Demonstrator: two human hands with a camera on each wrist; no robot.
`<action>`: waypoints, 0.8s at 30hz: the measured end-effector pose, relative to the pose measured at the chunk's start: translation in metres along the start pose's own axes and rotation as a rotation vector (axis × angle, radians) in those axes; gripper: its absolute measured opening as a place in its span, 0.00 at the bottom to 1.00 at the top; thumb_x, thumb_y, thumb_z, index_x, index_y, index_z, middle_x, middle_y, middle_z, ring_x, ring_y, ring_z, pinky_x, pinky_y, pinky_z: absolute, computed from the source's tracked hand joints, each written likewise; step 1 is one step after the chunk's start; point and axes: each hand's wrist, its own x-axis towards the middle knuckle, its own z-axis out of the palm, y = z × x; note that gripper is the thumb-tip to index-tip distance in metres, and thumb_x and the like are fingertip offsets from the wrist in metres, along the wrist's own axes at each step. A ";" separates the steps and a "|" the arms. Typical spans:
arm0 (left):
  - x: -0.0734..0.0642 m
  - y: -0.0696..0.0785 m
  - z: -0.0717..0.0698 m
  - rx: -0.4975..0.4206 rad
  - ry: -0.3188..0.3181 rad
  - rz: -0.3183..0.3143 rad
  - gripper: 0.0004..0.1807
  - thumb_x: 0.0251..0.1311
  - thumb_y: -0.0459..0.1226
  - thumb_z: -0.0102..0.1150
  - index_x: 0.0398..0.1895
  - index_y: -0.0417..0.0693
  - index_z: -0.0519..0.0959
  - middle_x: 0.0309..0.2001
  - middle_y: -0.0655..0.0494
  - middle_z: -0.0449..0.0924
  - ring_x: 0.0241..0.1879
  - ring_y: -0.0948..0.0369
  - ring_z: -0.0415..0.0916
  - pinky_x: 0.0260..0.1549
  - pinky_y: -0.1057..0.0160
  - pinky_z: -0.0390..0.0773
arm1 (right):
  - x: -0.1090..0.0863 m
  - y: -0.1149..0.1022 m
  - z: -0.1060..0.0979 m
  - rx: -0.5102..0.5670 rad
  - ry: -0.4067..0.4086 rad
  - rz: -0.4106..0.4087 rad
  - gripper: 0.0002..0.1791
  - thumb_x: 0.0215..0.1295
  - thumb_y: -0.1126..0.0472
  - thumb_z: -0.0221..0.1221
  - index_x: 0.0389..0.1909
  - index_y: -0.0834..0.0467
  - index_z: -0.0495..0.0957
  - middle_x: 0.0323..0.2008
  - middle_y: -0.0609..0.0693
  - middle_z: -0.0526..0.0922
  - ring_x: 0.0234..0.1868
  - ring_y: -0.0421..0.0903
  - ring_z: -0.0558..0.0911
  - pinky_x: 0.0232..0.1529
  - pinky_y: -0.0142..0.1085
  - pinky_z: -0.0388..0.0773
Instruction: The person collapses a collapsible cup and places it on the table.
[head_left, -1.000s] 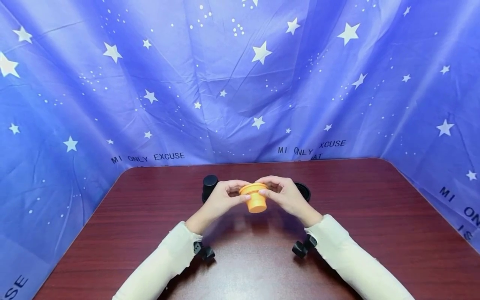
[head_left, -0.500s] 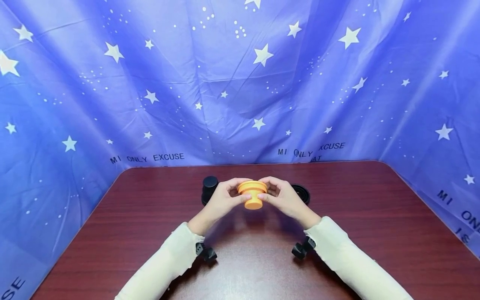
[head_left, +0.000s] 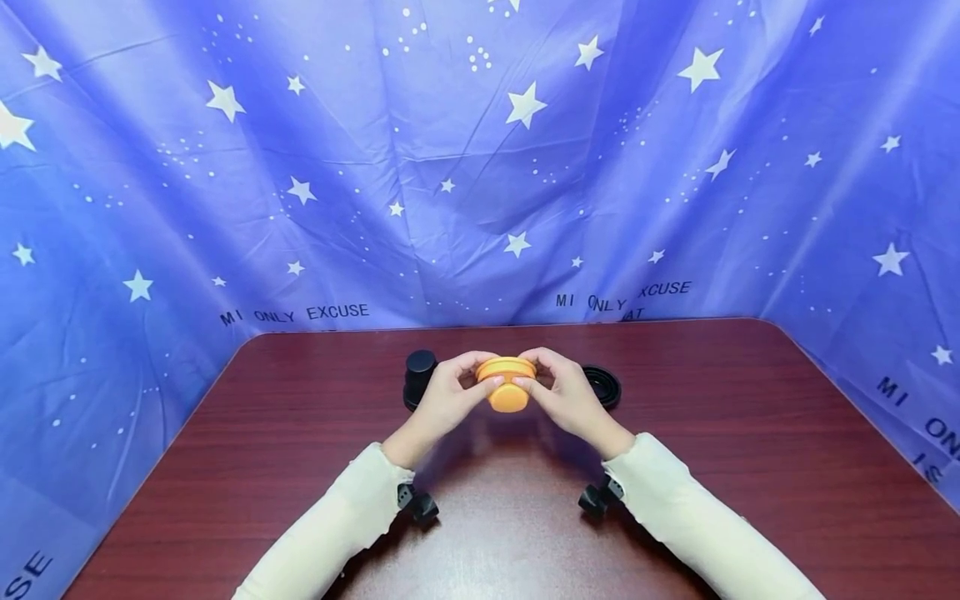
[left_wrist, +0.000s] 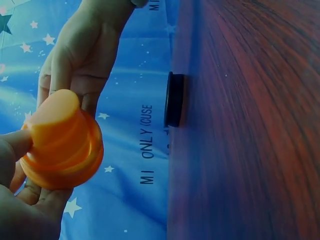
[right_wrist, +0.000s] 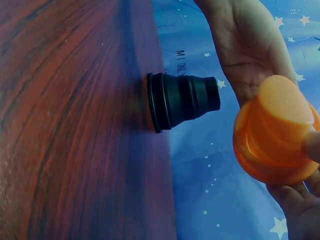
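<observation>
Above the far middle of the table, both hands hold an orange collapsible cup, its wide rim up and its narrow base tilted toward me. My left hand pinches the cup's left side, thumb in front and fingers behind at the rim. On the other side my right hand grips it in the same way. In the left wrist view the orange cup shows a stepped wall, partly folded and uneven. Most fingertips are hidden behind the rim.
A black stepped cup, extended, stands base up on the table behind my left hand. Behind my right hand lies a flat black ring-shaped piece, perhaps a collapsed cup. The reddish-brown table meets a blue star-patterned curtain.
The orange cup has tilted so its base faces me more, and it looks shorter. Both thumbs have moved closer together on its front.
</observation>
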 end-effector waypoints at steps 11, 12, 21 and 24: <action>0.004 -0.014 0.000 -0.094 -0.014 -0.008 0.20 0.63 0.28 0.54 0.58 0.33 0.71 0.45 0.38 0.78 0.40 0.63 0.76 0.39 0.63 0.79 | -0.003 -0.012 -0.002 0.061 0.142 0.084 0.09 0.61 0.74 0.58 0.41 0.72 0.74 0.36 0.63 0.80 0.35 0.35 0.77 0.34 0.24 0.76; 0.004 -0.014 0.001 -0.086 -0.011 0.001 0.19 0.63 0.28 0.55 0.57 0.33 0.71 0.44 0.38 0.78 0.40 0.63 0.76 0.39 0.64 0.79 | -0.003 -0.011 -0.002 0.056 0.141 0.076 0.09 0.61 0.74 0.58 0.41 0.72 0.74 0.36 0.63 0.80 0.35 0.34 0.77 0.35 0.24 0.76; 0.004 -0.014 0.006 -0.060 0.059 0.021 0.17 0.60 0.27 0.57 0.53 0.32 0.74 0.40 0.37 0.79 0.37 0.65 0.75 0.35 0.72 0.76 | -0.005 -0.033 -0.002 0.007 0.137 0.041 0.08 0.60 0.77 0.56 0.40 0.75 0.73 0.35 0.65 0.79 0.36 0.34 0.77 0.35 0.23 0.77; 0.004 -0.011 0.008 -0.037 0.099 0.022 0.16 0.60 0.26 0.57 0.52 0.30 0.75 0.38 0.35 0.79 0.34 0.67 0.76 0.33 0.72 0.76 | -0.005 -0.021 0.000 0.028 0.141 0.039 0.08 0.61 0.76 0.56 0.41 0.73 0.73 0.36 0.64 0.79 0.35 0.35 0.76 0.34 0.23 0.76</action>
